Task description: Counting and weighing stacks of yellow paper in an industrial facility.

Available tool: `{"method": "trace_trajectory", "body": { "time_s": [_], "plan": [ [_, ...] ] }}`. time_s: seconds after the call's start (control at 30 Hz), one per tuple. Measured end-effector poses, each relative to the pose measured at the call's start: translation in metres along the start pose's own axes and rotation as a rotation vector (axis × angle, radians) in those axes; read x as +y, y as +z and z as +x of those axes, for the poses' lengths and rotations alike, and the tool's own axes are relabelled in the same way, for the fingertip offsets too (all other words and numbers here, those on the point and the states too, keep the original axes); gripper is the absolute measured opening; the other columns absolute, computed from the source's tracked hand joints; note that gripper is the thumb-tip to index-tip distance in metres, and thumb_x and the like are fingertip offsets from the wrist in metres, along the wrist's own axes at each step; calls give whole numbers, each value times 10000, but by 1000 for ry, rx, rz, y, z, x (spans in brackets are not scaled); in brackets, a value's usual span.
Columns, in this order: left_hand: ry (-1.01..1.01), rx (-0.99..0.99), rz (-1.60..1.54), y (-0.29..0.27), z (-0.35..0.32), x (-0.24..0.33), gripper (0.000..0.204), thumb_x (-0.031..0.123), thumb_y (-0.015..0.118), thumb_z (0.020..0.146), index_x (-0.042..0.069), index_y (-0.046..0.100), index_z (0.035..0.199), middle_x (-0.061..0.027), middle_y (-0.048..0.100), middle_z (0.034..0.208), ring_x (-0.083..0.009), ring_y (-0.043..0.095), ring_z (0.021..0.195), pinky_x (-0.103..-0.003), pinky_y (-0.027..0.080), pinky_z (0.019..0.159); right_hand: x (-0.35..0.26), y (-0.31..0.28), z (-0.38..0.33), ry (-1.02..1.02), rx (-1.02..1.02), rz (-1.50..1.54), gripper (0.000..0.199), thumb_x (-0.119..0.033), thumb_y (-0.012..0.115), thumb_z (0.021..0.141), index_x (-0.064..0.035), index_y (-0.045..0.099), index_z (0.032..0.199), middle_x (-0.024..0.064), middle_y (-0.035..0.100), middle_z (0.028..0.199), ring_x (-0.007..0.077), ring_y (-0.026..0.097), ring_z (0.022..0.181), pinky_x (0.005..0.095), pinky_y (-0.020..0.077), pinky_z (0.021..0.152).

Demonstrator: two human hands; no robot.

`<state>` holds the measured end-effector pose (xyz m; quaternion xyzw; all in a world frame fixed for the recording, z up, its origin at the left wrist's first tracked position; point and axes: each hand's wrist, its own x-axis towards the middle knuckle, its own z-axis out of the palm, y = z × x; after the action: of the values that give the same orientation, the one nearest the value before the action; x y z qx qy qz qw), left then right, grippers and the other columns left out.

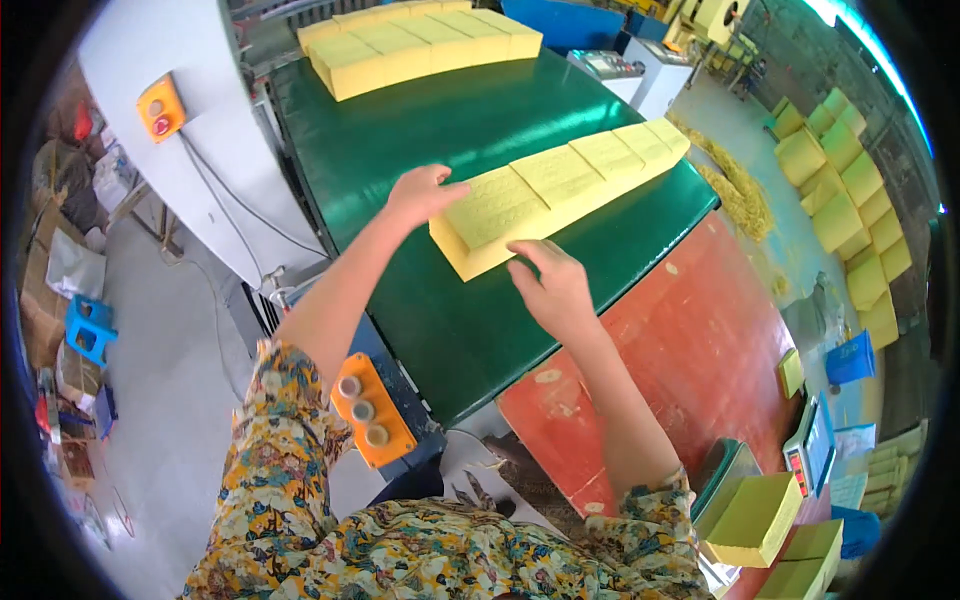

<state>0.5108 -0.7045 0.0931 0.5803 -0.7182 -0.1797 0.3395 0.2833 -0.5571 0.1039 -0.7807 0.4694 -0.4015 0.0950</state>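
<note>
A row of yellow blocks [555, 180], which look like stacked paper with a faint pattern on top, lies slantwise on the green machine bed [440, 355]. At the row's near left end, my left hand [420, 195] is open, its curved fingers at the far edge of the end block. My right hand [555, 290] is open on the near side, thumb and fingers apart, with fingertips at the block's near edge. Neither hand is wrapped round the block; whether the fingertips press on it I cannot tell. Another row of yellow blocks [420, 45] lies at the far edge.
An orange box with three buttons [372, 410] sits by the bed's near left corner. A red table [680, 350] adjoins the bed on the right, holding a scale [810, 445] and yellow blocks [750, 520]. More yellow stacks [845, 190] stand far right; a blue stool [90, 328] stands left.
</note>
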Motion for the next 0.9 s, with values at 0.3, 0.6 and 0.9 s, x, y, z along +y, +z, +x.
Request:
{"method": "trace_trajectory", "body": {
  "time_s": [0.3, 0.6, 0.9],
  "plan": [
    [-270, -930, -497, 28, 20, -48, 712, 503, 743, 796, 111, 547, 1357, -61, 624, 1248, -161, 584, 1130, -329, 473, 939, 5, 37, 44, -127, 51, -81, 258, -86, 629, 831, -1, 626, 1075, 217, 663, 972, 399, 630, 916, 475, 517, 814],
    [155, -1478, -219, 103, -52, 58, 796, 349, 771, 750, 66, 487, 1437, -102, 591, 1341, -193, 551, 1199, -310, 396, 1053, 37, -35, -12, 425, -676, -35, 533, -305, 681, 835, -1, 594, 1264, 200, 682, 1138, 308, 663, 1050, 371, 509, 895],
    [405, -1744, -16, 118, -98, 108, 841, 409, 784, 720, 29, 487, 1410, -171, 571, 1357, -249, 550, 1226, -343, 439, 1018, -22, -59, -139, 878, -447, -81, 564, -470, 655, 815, -76, 650, 1219, 198, 696, 1076, 354, 664, 1015, 429, 499, 888]
  ]
}}
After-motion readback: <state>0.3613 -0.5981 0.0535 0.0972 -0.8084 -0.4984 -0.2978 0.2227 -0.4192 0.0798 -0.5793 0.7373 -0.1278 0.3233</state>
